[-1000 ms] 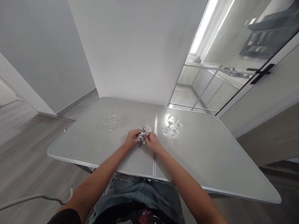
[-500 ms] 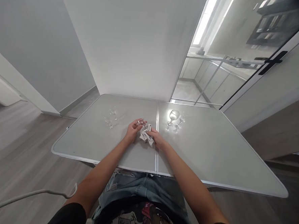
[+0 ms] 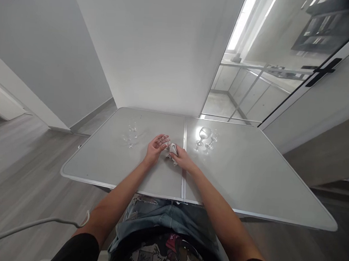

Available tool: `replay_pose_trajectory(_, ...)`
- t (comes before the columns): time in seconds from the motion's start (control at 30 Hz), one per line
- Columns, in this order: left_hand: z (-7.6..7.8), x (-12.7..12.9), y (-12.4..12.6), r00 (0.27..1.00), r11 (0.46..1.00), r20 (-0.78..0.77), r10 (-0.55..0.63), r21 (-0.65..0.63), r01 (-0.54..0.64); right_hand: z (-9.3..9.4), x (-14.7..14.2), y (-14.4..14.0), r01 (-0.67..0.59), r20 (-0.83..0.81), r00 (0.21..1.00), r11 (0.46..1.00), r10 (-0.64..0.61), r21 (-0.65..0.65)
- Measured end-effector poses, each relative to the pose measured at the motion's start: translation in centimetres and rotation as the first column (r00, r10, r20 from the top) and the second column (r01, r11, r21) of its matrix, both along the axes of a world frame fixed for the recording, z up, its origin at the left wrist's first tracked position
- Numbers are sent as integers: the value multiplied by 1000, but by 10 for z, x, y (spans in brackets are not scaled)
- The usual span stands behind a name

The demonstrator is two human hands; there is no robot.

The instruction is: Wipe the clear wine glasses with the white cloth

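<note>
Two hands at the centre seam point(image 3: 184, 154) of the grey folding table point(image 3: 248, 178). Left hand point(image 3: 155, 147) is just left of the seam, fingers curled round a small clear glass point(image 3: 165, 140) and holding it clear of the tabletop; the glass is small and see-through, so I can't tell which way up it is. Right hand point(image 3: 182, 158) sits right on the seam, clenched on a bunched grey cloth point(image 3: 173, 150). Cloth is pressed against the side of the glass, so both hands meet just left of the seam.

Two stemmed wine glasses point(image 3: 206, 135) stand upright right of the seam, near it, side by side and about touching, catching bright light. A few more small clear glasses point(image 3: 130, 135) are left of the seam, further out than the left hand, well apart from the wine glasses; count is unclear at this size.

White cable point(image 3: 32, 226) runs over the floor, far left of the seam and below the table's near edge.
</note>
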State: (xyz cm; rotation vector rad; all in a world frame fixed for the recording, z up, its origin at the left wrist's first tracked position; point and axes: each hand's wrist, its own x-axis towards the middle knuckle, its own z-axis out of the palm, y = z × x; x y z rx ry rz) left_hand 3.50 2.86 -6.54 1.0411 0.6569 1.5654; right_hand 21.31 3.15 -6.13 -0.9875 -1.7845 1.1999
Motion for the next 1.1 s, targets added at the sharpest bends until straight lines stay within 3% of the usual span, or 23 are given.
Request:
replay_pose_trajectory(0.07, 1, 0, -2, 999, 999, 17, -35, 3, 35, 0, 1, 1, -29, -132, 991, 985, 7, -168)
replay_pose_trajectory(0.17, 1, 0, -3, 996, 997, 36, -78, 11, 78, 3, 4, 0, -210, -347, 937, 844, 30, -493)
replay_pose_trajectory(0.23, 1, 0, -2, 997, 998, 50, -65, 9, 64, 9, 5, -2, -274, -456, 890, 786, -11, -555)
replay_pose_trajectory(0.37, 0, -1, 1, 998, 1000, 63, 19, -9, -18, 20, 0, -7, -254, -557, 828, 848, -57, -464)
replay_pose_trajectory(0.43, -1, -1, 2, 999, 999, 35, 34, 3, -34, 21, -2, -8, -194, -443, 897, 909, 12, -368)
replay_pose_trajectory(0.5, -2, 0, 2, 999, 999, -7, 45, 28, -45, 18, -3, -9, -101, -229, 972, 979, 59, -176)
replay_pose_trajectory(0.57, -2, 1, 2, 998, 997, -33, 59, 52, -57, 15, -4, -11, -40, -39, 998, 998, 42, 52)
replay_pose_trajectory(0.63, -2, 1, 1, 998, 997, -30, 56, 61, -55, 13, -6, -12, 12, 23, 1000, 986, -16, 166)
replay_pose_trajectory(0.7, -2, 1, 0, 999, 998, -11, 30, 52, -30, 12, -7, -13, 43, -41, 998, 994, -39, 100)
replay_pose_trajectory(0.77, -1, 0, -1, 1000, 999, 5, -12, 32, 11, 12, -6, -11, -30, -191, 981, 993, 6, -118)
replay_pose_trajectory(0.83, 0, 0, -2, 998, 998, 13, -59, 19, 59, 12, -3, -10, -211, -346, 934, 917, 87, -339)
replay_pose_trajectory(0.9, 0, 1, -2, 996, 996, 16, -85, 18, 85, 12, -1, -9, -316, -412, 902, 848, 130, -426)
replay_pose_trajectory(0.97, 0, 1, -1, 997, 997, 20, -72, 19, 72, 13, 0, -9, -224, -347, 933, 907, 94, -357)
replay_pose_trajectory(1.03, -1, 1, 0, 999, 999, 27, -36, 17, 36, 14, -1, -12, -20, -191, 982, 990, -7, -140)
replay_pose_trajectory(1.1, -2, 1, 1, 999, 1000, 33, -11, 12, 10, 15, -4, -14, 122, -44, 992, 988, -119, 93)
